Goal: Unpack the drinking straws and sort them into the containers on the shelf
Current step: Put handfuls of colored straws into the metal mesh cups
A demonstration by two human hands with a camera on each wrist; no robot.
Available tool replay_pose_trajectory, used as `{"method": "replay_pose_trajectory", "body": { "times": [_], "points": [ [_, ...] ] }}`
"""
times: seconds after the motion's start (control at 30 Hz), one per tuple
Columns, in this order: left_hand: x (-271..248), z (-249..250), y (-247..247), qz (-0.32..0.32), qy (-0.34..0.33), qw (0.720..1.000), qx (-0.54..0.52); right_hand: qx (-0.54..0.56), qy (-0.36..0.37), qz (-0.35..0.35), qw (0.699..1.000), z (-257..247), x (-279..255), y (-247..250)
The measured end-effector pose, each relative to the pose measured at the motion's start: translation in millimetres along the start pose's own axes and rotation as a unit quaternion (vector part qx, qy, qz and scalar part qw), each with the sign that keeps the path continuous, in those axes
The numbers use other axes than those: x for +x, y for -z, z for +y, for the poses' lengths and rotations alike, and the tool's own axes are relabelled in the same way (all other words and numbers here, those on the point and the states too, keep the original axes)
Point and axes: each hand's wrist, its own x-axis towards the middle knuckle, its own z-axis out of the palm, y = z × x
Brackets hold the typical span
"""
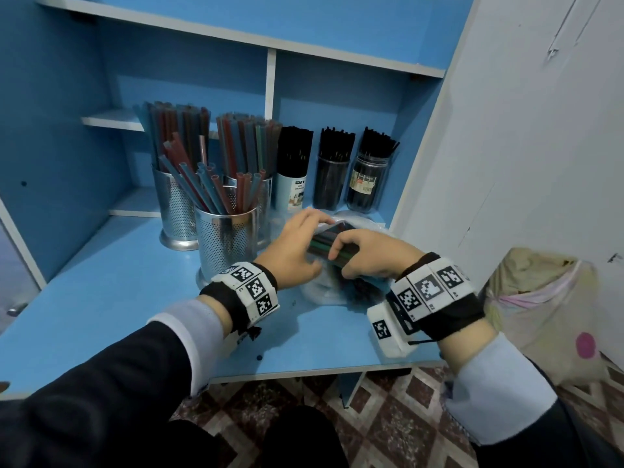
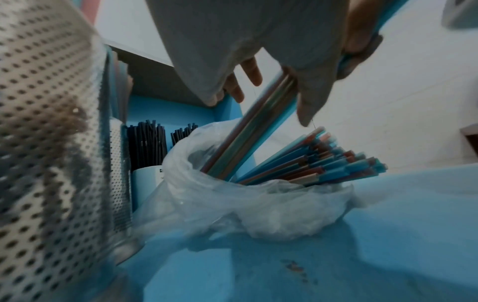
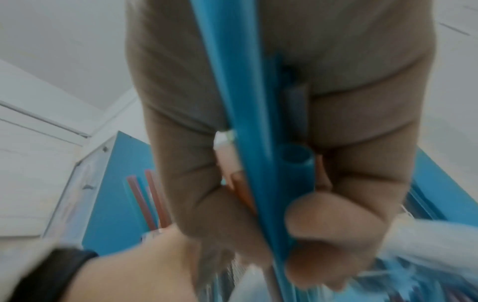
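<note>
A bundle of coloured straws (image 1: 326,248), blue, red and green, is held over a clear plastic bag (image 1: 324,292) on the blue shelf top (image 1: 135,282). My right hand (image 1: 351,256) grips the bundle's near end; in the right wrist view its fingers (image 3: 344,126) curl round blue straws (image 3: 248,163). My left hand (image 1: 304,241) holds the bundle from the left, fingers over the top and thumb below. In the left wrist view a few straws (image 2: 248,130) run from the bag (image 2: 258,204) up into that hand (image 2: 258,51), and more straws (image 2: 336,163) stick out of the bag.
Three perforated metal cups (image 1: 224,241) with coloured straws stand left of my hands. Behind them are a light blue tube (image 1: 292,194) and two dark jars (image 1: 331,187) of black straws. A white wall (image 1: 506,146) closes the right side, with a filled sack (image 1: 547,309) below.
</note>
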Motion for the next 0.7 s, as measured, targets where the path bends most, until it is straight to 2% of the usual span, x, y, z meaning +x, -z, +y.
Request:
{"method": "replay_pose_trajectory", "body": {
  "times": [0.07, 0.13, 0.23, 0.3, 0.33, 0.4, 0.47, 0.5, 0.6, 0.7],
  "points": [
    [7.1, 6.7, -4.7, -0.048, -0.046, 0.998, 0.018, -0.013, 0.004, -0.008, 1.000, -5.7, -15.9, 11.8],
    [13.5, 14.7, -10.9, -0.064, -0.068, 0.995, 0.029, -0.021, 0.014, -0.034, 0.999, -12.4, -32.7, 25.5],
    [14.4, 25.9, -22.1, -0.018, -0.068, 0.997, -0.034, -0.031, 0.040, -0.078, 0.996, -20.0, -55.9, 46.5],
    [13.5, 32.0, -28.3, 0.032, -0.056, 0.995, -0.073, -0.017, 0.051, -0.065, 0.996, -22.3, -67.9, 58.1],
    [13.6, 34.8, -29.6, 0.051, -0.047, 0.994, -0.085, 0.003, 0.060, -0.036, 0.998, -22.5, -73.0, 63.6],
    [14.9, 40.2, -28.8, 0.073, -0.021, 0.991, -0.107, 0.047, 0.091, 0.082, 0.991, -23.3, -80.3, 72.5],
    [15.3, 45.2, -24.2, 0.086, 0.005, 0.985, -0.151, 0.101, 0.141, 0.224, 0.959, -26.9, -85.1, 78.9],
    [14.9, 47.6, -21.2, 0.093, 0.015, 0.979, -0.179, 0.137, 0.170, 0.271, 0.938, -30.7, -86.2, 80.5],
    [11.7, 54.0, -9.8, 0.107, 0.037, 0.964, -0.241, 0.182, 0.237, 0.339, 0.892, -46.1, -83.3, 77.5],
    [7.5, 48.2, -0.4, 0.091, 0.065, 0.950, -0.291, 0.130, 0.288, 0.359, 0.878, -61.0, -69.8, 62.0]
  ]
}}
